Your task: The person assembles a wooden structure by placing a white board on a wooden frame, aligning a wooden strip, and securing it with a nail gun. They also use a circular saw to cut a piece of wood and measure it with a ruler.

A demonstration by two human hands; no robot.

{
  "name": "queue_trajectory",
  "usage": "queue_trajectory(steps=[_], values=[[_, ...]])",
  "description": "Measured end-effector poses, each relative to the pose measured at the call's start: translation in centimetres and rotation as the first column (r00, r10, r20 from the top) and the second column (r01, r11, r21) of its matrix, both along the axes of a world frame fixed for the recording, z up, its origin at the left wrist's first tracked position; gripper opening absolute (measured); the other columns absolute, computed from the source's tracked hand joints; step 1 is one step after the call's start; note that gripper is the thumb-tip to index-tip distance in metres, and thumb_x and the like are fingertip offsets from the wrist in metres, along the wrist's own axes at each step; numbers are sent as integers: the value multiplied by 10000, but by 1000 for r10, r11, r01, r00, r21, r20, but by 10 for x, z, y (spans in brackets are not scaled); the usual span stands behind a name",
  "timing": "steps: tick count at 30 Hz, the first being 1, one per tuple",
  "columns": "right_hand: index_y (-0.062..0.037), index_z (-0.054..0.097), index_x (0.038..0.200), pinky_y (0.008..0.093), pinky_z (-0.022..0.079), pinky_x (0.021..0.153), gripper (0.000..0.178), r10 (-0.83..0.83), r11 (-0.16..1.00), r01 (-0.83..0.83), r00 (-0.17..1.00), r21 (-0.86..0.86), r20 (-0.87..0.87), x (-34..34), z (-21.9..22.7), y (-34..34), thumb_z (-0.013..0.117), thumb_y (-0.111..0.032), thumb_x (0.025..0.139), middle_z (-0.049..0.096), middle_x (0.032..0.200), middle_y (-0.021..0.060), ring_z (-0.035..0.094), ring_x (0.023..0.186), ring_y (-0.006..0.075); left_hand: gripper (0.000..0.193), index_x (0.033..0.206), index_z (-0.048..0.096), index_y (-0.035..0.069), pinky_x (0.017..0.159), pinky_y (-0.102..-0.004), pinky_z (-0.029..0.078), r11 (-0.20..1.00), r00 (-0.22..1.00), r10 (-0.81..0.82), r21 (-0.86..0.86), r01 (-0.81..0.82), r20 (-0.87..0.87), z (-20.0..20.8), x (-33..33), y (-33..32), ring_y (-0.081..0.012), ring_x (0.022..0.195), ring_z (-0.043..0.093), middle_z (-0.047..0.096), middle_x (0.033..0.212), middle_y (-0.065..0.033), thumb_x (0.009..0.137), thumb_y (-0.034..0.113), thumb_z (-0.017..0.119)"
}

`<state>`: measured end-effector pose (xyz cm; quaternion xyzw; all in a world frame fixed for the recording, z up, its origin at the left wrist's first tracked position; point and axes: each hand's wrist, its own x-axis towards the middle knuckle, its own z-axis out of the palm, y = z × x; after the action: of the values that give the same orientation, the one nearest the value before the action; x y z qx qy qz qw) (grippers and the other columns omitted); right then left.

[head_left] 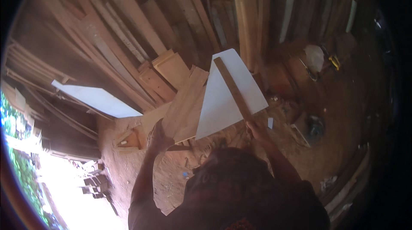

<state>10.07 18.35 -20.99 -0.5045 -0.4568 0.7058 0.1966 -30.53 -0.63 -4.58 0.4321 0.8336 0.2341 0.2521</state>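
My left hand (159, 139) is closed on the near left edge of a wide brown wooden board (189, 101), which slants away from me. My right hand (259, 132) grips the near end of a narrow wooden strip (233, 87). That strip runs lengthwise across a white panel (210, 114) with slanted sides. The panel sits right beside the brown board, and their edges meet or overlap. Part of the right fingers is hidden by the hand itself.
Many long planks (116, 62) lean at the back. Another white panel (98, 99) rests at left, near a small wooden frame (128, 140). Short pale boards (171, 67) stand behind the brown board. A yellow-handled tool (334, 62) lies at right. Scraps litter the dirt floor (122, 170).
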Motion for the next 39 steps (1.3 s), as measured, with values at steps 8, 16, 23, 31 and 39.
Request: queue_trajectory(steps=[8,16,23,31,39], values=[[-64,627,753,312,408,468,457,-407,788,156,858,596,314,74,49,-64,623,-422,1037,548,604,-9,521,494,110,1082,1545,395,66,1120,-439,440,940,958,-284,207,272,29,-43,-36,27,-393,1329,553,585,1400,-207,572,181,855],[-96,585,769,254,359,449,482,-836,547,757,516,358,186,166,116,-113,647,-499,1025,505,597,-36,455,485,59,1089,1528,398,40,1197,-487,348,775,773,-632,-76,628,-49,-68,-8,111,-380,1453,403,453,1528,-214,604,301,912],[-133,562,740,244,330,447,455,-874,483,819,474,309,110,158,130,-131,660,-473,1025,487,595,-59,444,498,34,1100,1544,367,90,1171,-532,356,685,683,-729,-75,725,-58,-101,30,157,-424,1407,381,401,1489,-209,612,317,905],[-8,719,911,361,453,557,460,-647,756,601,744,258,165,63,100,-100,685,-460,991,614,649,15,574,583,149,1075,1549,337,74,1120,-616,333,793,775,-607,-74,604,-178,-124,16,113,-445,1354,396,414,1439,-218,664,321,895],[-13,769,1070,456,522,685,529,-233,957,182,946,224,227,-15,98,-64,649,-519,974,681,728,206,681,679,344,1126,1576,300,112,1141,-576,345,901,873,-379,-95,424,306,-128,-5,86,-408,1410,378,409,1500,-215,681,366,935]])
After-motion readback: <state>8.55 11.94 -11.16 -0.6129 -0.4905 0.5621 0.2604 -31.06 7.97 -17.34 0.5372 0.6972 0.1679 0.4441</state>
